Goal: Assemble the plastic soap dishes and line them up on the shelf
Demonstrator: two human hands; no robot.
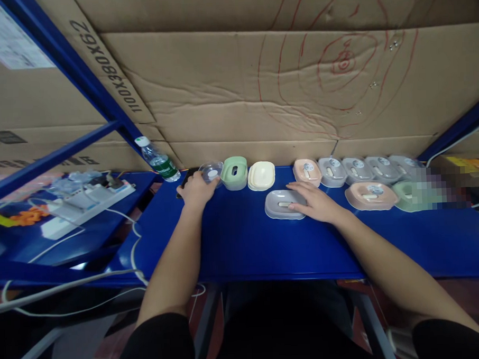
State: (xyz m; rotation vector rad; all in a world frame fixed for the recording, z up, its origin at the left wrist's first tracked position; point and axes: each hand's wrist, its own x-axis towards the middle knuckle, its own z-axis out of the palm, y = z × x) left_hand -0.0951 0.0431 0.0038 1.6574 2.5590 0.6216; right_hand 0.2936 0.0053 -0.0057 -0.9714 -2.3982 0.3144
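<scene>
The right hand (315,200) lies flat, fingers together, on a grey lidded soap box (283,204) near the middle of the blue shelf (242,248). The left hand (196,189) pinches a clear round lid (211,173) at the back of the shelf, just beside a green soap box (234,173) and a cream one (261,175). A row of pink and grey soap boxes (358,169) runs to the right. A water bottle (158,159) lies at the left.

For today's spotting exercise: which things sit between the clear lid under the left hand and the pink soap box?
In the head view, a green soap box and a cream soap box sit between them.
</scene>
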